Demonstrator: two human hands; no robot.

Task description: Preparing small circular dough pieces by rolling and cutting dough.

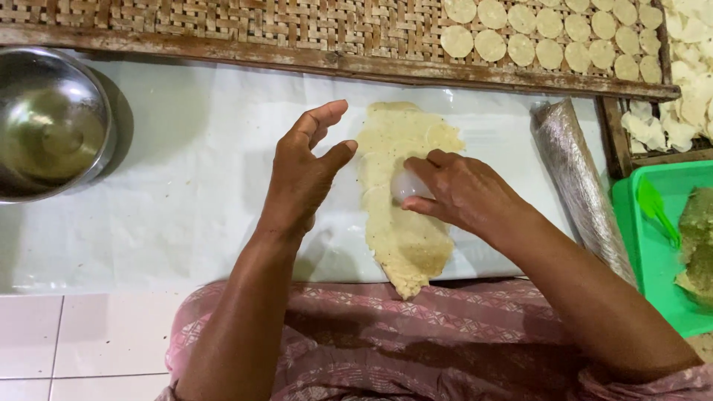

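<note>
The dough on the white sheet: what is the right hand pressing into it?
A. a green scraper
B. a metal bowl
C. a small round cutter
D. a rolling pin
C: the right hand pushes a small round cutter down onto the flat dough; the green scraper, bowl and rolling pin all lie off to the sides, untouched.

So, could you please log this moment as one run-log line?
right hand: presses round cutter into dough sheet | left hand: open, raised beside dough | cut rounds: on woven tray
</note>
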